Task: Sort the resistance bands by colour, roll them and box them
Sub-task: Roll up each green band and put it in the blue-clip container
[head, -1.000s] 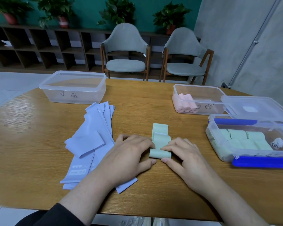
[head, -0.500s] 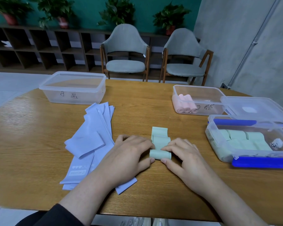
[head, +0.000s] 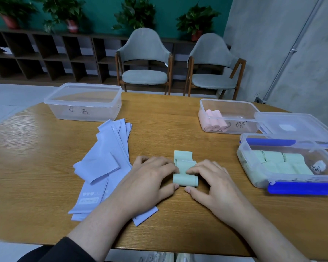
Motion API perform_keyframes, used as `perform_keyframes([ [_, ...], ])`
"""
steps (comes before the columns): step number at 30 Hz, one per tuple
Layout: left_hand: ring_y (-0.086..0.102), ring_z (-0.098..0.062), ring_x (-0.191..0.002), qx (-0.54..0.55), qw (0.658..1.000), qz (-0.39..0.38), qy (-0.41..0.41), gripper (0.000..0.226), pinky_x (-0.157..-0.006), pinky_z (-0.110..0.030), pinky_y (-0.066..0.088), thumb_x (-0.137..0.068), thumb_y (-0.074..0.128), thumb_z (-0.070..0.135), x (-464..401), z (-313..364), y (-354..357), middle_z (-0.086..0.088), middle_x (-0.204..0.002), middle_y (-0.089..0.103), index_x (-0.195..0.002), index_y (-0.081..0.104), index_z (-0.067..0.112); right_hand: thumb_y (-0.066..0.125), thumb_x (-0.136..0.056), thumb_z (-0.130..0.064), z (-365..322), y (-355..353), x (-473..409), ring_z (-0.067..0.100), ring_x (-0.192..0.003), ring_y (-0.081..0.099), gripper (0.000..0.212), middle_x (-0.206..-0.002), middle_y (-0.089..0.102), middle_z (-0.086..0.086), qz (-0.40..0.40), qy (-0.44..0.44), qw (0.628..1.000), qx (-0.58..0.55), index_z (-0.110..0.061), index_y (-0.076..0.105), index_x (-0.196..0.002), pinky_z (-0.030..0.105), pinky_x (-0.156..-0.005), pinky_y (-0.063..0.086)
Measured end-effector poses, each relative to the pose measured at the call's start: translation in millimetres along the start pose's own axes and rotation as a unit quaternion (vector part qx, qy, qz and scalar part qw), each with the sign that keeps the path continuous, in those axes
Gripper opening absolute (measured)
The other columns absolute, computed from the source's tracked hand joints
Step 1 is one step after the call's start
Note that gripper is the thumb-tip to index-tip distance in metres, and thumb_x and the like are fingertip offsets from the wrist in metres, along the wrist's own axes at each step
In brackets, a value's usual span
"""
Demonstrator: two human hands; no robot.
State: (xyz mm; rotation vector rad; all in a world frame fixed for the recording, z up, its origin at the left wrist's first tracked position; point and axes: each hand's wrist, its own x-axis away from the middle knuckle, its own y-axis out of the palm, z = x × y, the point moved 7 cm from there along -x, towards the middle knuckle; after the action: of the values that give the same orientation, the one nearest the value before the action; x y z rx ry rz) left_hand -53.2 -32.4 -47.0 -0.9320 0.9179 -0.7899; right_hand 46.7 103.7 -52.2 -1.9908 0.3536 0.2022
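Note:
A pale green band (head: 185, 180) lies on the wooden table (head: 178, 125), its near end wound into a short roll and the rest flat beyond. My left hand (head: 148, 178) pinches the roll's left end between fingers and thumb. My right hand (head: 214, 182) pinches its right end the same way. Left of my hands lies a loose pile of lilac bands (head: 104, 163). The blue-clipped box (head: 290, 163) at the right holds several green rolls. Behind it, a clear box (head: 229, 116) holds pink rolls.
A clear empty tub (head: 83, 103) with writing on its side stands at the back left. A loose lid (head: 295, 127) leans over the two right-hand boxes. Two grey chairs (head: 144, 61) stand beyond the table's far edge.
The green roll has grown a little and the flat part beyond it has shortened. Both hands have stayed in place on the roll's ends.

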Motion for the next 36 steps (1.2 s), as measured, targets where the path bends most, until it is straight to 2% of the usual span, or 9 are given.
perform_keyframes([
  [3, 0.040, 0.004, -0.125, -0.001, 1.000, 0.000, -0.001, 0.034, -0.108, -0.031, 0.023, -0.094, 0.043, 0.061, 0.1, 0.5, -0.7, 0.025, -0.130, 0.051, -0.119, 0.056, 0.042, 0.053, -0.089, -0.056, -0.8, -1.1, 0.3, 0.004, -0.108, 0.048, 0.035, -0.106, 0.049, -0.024, 0.008, -0.001, 1.000, -0.007, -0.035, 0.065, -0.113, 0.035, -0.096, 0.040],
  [8, 0.043, 0.001, -0.120, 0.003, 1.000, -0.002, -0.002, 0.027, -0.108, -0.032, 0.025, -0.094, 0.051, 0.058, -0.5, -0.3, -0.5, 0.024, -0.121, 0.049, -0.117, 0.053, 0.043, 0.050, -0.089, -0.057, -1.4, -1.2, 0.5, 0.004, -0.106, 0.048, 0.039, -0.105, 0.049, -0.024, 0.013, 0.000, 1.000, -0.004, -0.033, 0.067, -0.114, 0.036, -0.094, 0.041],
  [13, 0.044, 0.000, -0.120, -0.001, 1.000, -0.007, -0.009, 0.038, -0.108, -0.032, 0.025, -0.093, 0.038, 0.063, -0.4, -1.3, 1.2, 0.024, -0.121, 0.049, -0.119, 0.056, 0.042, 0.055, -0.087, -0.055, -0.6, -1.6, 0.4, 0.004, -0.109, 0.049, 0.031, -0.107, 0.050, -0.024, 0.014, -0.001, 1.000, -0.011, -0.035, 0.063, -0.110, 0.037, -0.095, 0.042],
  [19, 0.042, 0.001, -0.119, 0.004, 1.000, -0.006, -0.009, 0.028, -0.109, -0.032, 0.025, -0.093, 0.052, 0.058, -0.1, -1.3, 0.4, 0.025, -0.119, 0.048, -0.117, 0.054, 0.043, 0.052, -0.089, -0.055, -0.4, -1.1, 0.5, 0.003, -0.105, 0.049, 0.034, -0.105, 0.049, -0.024, 0.024, -0.005, 1.000, -0.011, -0.033, 0.066, -0.111, 0.037, -0.094, 0.042],
  [25, 0.044, 0.000, -0.117, 0.002, 1.000, -0.001, -0.013, 0.030, -0.109, -0.034, 0.028, -0.094, 0.045, 0.059, -0.2, -1.8, 0.8, 0.024, -0.117, 0.048, -0.116, 0.056, 0.042, 0.056, -0.087, -0.055, 0.9, -0.5, 0.1, 0.004, -0.108, 0.049, 0.033, -0.108, 0.049, -0.024, 0.018, -0.004, 1.000, -0.009, -0.035, 0.064, -0.111, 0.037, -0.094, 0.042],
  [31, 0.045, 0.001, -0.115, 0.008, 1.000, 0.000, -0.009, 0.026, -0.109, -0.034, 0.027, -0.092, 0.051, 0.058, -0.9, -0.6, -0.8, 0.024, -0.116, 0.048, -0.113, 0.054, 0.043, 0.052, -0.089, -0.056, -0.1, -1.3, 0.6, 0.004, -0.107, 0.049, 0.038, -0.106, 0.049, -0.024, 0.016, -0.004, 1.000, -0.007, -0.033, 0.066, -0.115, 0.037, -0.095, 0.042],
  [36, 0.044, 0.001, -0.116, 0.008, 1.000, 0.001, -0.012, 0.031, -0.109, -0.034, 0.027, -0.093, 0.046, 0.060, -0.2, -0.8, -0.8, 0.024, -0.117, 0.048, -0.116, 0.056, 0.042, 0.055, -0.087, -0.055, -0.8, -1.5, 0.7, 0.003, -0.109, 0.048, 0.033, -0.108, 0.049, -0.024, 0.011, -0.004, 1.000, -0.005, -0.036, 0.063, -0.113, 0.037, -0.096, 0.042],
])
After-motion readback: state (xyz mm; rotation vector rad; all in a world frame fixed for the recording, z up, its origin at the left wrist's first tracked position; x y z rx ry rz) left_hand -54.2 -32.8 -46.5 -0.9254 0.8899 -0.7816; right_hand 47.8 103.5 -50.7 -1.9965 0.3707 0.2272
